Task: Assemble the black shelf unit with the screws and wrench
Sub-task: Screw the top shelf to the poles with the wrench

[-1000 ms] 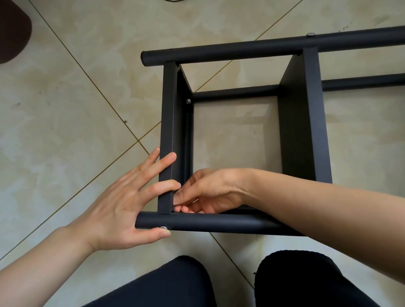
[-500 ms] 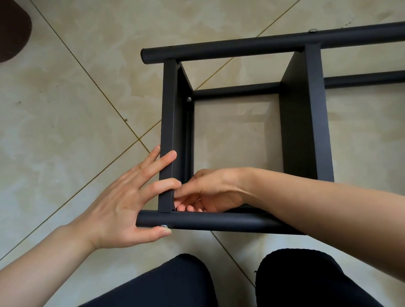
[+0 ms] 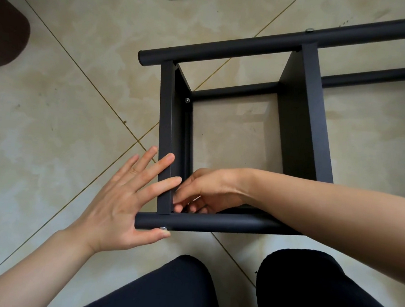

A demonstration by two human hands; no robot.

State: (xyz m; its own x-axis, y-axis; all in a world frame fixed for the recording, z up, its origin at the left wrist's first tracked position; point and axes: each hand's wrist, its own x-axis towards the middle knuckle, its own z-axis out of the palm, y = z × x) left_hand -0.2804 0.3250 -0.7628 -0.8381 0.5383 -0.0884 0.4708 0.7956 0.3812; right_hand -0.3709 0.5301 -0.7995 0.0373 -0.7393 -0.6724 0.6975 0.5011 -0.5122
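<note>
Left hand [image 3: 118,202], fingers spread, braces the black shelf unit [image 3: 299,127]; right hand [image 3: 208,190] pinches something small at the near corner, apparently fastening a screw [image 3: 163,228]; tightening looks next

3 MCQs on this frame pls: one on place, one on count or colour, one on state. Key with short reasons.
1. Where does the left hand rest?
A. on the near tube and end panel corner
B. on the far tube
C. on the floor

2. How many silver screw heads show on the shelf unit?
A. one
B. three
C. six

3. What is the right hand doing?
A. lying flat on the floor
B. hanging idle
C. fingers curled at the inside corner

Key: 1 A, fingers lie on the end panel, thumb under the near tube. 2 B, one each on the far tube, panel and near tube. 3 C, its fingertips pinch something small and pale there.
</note>
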